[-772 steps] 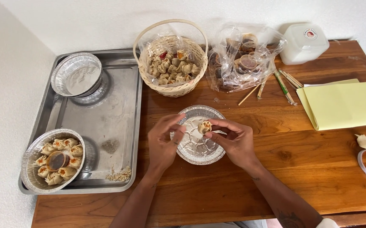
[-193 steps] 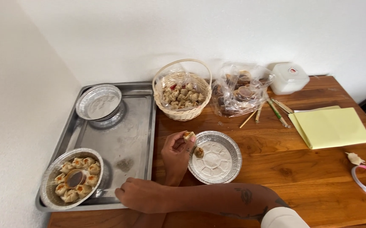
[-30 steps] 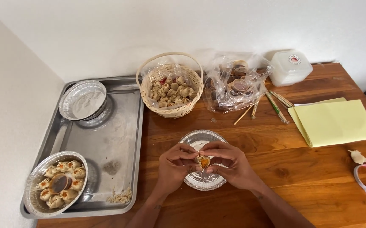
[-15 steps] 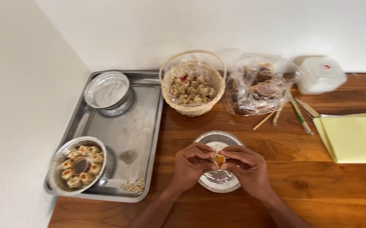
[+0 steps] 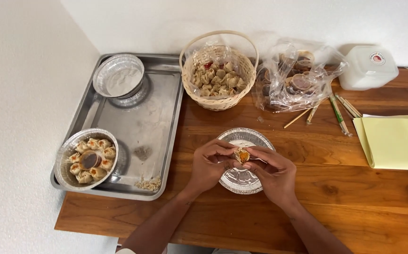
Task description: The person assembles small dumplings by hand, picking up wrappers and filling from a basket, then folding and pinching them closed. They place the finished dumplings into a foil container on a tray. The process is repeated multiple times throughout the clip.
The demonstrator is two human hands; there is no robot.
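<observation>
Both the left hand and right hand pinch one dumpling over the foil dish, which looks bare. Left of that dish, a foil tray on the metal tray already holds a full ring; the basket behind remains well stocked.

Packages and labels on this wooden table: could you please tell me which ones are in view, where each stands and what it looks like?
White translucent plastic jug: far right corner by the wall, boxy, lying on the table.
Round label: on the jug's upper face, white with red.
Clear crinkled plastic bag: between the woven wicker basket and the jug, holding small brown-filled round cups.
No signs or screens in view.
</observation>
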